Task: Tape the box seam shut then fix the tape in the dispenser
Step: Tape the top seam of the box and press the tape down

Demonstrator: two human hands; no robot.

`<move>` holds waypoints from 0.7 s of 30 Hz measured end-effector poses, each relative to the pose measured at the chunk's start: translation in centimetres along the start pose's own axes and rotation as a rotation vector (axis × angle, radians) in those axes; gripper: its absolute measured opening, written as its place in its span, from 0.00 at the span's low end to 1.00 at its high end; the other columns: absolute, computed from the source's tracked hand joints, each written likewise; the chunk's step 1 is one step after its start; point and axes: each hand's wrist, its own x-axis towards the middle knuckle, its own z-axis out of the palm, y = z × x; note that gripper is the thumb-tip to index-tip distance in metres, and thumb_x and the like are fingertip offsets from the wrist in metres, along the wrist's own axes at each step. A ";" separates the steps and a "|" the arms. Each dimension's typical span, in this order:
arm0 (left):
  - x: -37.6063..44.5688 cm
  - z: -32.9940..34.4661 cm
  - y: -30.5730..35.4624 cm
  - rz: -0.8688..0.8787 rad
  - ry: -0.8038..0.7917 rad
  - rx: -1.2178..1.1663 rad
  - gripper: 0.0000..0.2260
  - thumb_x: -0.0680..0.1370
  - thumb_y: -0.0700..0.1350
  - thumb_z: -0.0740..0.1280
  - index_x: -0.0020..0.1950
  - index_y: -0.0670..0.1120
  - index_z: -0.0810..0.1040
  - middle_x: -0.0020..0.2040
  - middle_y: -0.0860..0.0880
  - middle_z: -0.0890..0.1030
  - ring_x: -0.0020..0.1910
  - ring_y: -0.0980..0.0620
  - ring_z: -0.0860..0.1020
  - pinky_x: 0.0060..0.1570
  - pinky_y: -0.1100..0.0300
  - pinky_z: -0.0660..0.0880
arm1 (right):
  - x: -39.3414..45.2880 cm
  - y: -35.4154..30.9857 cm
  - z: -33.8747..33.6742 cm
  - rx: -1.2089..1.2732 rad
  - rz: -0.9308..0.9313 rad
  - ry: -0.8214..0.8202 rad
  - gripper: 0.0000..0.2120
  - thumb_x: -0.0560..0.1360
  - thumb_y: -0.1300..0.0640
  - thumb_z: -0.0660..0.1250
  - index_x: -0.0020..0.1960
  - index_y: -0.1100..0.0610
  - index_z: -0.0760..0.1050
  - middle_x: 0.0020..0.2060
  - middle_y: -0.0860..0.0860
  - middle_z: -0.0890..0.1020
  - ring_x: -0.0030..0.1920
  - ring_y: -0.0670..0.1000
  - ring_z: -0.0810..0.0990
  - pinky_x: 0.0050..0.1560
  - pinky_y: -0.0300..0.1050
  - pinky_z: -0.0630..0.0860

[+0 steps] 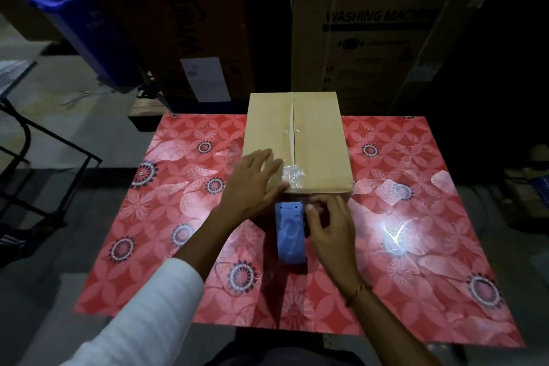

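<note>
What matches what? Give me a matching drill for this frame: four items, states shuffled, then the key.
Things:
1. cardboard box
2. tape dispenser
3. left hand
4. right hand

States:
A. flat on the box's near left corner
B. blue, on the table against the box's near side
C. at the dispenser's right side
D. top seam partly taped, a dark gap showing

Pairs: 1-D, 2-B, 3-A, 4-C

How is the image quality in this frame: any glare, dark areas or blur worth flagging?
Head view: a bright glare spot on the tablecloth at right, shine on the crumpled tape by the box seam, a dim murky background, slight blur on the left hand, wide-angle bending at the edges.
</note>
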 end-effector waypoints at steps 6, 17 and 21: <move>4.8 1.0 0.2 -0.009 -0.173 -0.071 0.34 0.79 0.69 0.49 0.80 0.53 0.53 0.82 0.47 0.49 0.81 0.47 0.46 0.78 0.43 0.45 | -3.7 1.5 1.5 0.036 0.321 -0.097 0.11 0.76 0.46 0.73 0.55 0.45 0.74 0.44 0.43 0.81 0.45 0.41 0.81 0.45 0.48 0.80; 5.7 2.2 0.1 -0.044 -0.113 -0.007 0.34 0.78 0.70 0.39 0.81 0.56 0.49 0.82 0.51 0.47 0.81 0.48 0.43 0.77 0.41 0.42 | -4.9 -0.6 5.1 0.096 0.421 -0.221 0.50 0.69 0.47 0.80 0.81 0.53 0.54 0.73 0.49 0.70 0.71 0.50 0.71 0.68 0.50 0.74; 5.7 2.4 0.0 -0.041 -0.107 -0.026 0.34 0.78 0.71 0.39 0.81 0.56 0.49 0.82 0.52 0.46 0.81 0.49 0.43 0.77 0.42 0.41 | -4.8 -1.1 5.4 -0.010 0.425 -0.185 0.48 0.70 0.43 0.78 0.79 0.54 0.55 0.70 0.53 0.75 0.67 0.55 0.76 0.62 0.56 0.79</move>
